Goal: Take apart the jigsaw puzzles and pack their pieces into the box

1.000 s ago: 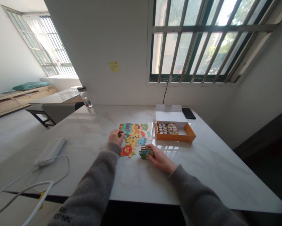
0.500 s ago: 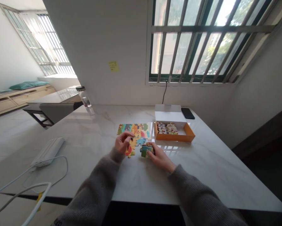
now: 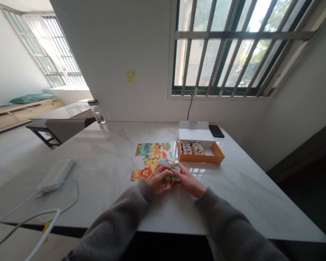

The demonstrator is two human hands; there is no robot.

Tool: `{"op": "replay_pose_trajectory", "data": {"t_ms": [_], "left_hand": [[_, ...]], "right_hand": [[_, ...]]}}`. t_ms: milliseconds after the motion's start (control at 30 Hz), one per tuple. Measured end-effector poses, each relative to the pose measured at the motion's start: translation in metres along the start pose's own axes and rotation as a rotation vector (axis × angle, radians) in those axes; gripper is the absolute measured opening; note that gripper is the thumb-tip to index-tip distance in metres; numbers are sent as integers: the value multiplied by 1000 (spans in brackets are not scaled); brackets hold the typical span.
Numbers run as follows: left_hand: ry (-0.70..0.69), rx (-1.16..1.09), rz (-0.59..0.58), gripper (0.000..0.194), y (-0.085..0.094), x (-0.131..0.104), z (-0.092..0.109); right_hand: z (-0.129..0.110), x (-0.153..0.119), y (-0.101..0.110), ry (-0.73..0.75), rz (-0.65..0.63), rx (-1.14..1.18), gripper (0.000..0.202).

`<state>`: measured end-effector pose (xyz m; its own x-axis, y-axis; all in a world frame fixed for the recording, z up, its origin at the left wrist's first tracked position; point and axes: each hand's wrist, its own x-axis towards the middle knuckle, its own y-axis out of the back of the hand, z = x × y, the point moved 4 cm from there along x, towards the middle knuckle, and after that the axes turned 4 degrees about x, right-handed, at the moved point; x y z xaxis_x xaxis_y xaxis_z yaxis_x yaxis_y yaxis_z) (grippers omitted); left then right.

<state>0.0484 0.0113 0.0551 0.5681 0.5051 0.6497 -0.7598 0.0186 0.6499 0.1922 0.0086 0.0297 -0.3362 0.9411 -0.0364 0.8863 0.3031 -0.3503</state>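
Note:
A partly joined jigsaw puzzle (image 3: 153, 149) with bright cartoon pictures lies flat on the white marbled table. My right hand (image 3: 189, 183) is closed around a small stack of puzzle pieces (image 3: 176, 169) just in front of the puzzle's lower right part. From the left, my left hand (image 3: 159, 177) meets the same stack, its fingers curled over the green pieces. The fingertips of both hands overlap there and hide most of the stack. Left of my left hand, a red and yellow section (image 3: 141, 174) of the puzzle shows.
Behind my right hand stands an orange box (image 3: 201, 158), its white lid open, with rows of puzzle pieces inside. A black phone (image 3: 216, 131) lies beyond it. A clear bottle (image 3: 98, 113) stands at the far left edge. A white power strip (image 3: 56, 175) with cables lies left.
My left hand has moved right and down from over the puzzle to the stack in my right hand. The red and yellow section it covered is now visible. My right hand has stayed nearly in place.

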Motion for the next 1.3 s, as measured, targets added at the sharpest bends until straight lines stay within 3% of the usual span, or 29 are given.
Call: {"op": "replay_pose_trajectory", "data": {"t_ms": [100,200,267,367,500,600,733,867,967,1133,1233,1300], "left_hand": [[63,35,118,58,2,-4,-13],[273,-26,154,79,3,-8,-36],[456,-136,104,73,1,-12,-54],[646,-405,11,42,-5,-17,-70],[689,-855,-78,46,-10,-21,-70],[690,-1067,-111,44,-8,-23,-64],[665,-1235,-97,42,-3,-21,-60],[707,-1143,144,45,3,-16,-68],[710,-953,230,49,4,-15,-71],[691,-525,91,46,-4,-14,-68],[652,-297,111,36,-5,-15,-65],[640,-267,94,34,-8,-16,-64]], "right_hand": [[-5,1,4,39,40,10,46],[-9,3,11,94,101,13,46],[-12,4,15,138,149,-20,46],[-15,5,19,192,195,-66,46],[-17,1,10,113,23,103,40],[-19,-4,1,40,-110,230,38],[-21,-4,5,45,-91,239,37],[-15,3,17,125,107,-44,42],[-8,6,17,129,186,-191,44],[-3,6,9,116,157,-202,40],[-1,6,8,112,141,-261,35],[-1,6,9,126,157,-326,31]]}}
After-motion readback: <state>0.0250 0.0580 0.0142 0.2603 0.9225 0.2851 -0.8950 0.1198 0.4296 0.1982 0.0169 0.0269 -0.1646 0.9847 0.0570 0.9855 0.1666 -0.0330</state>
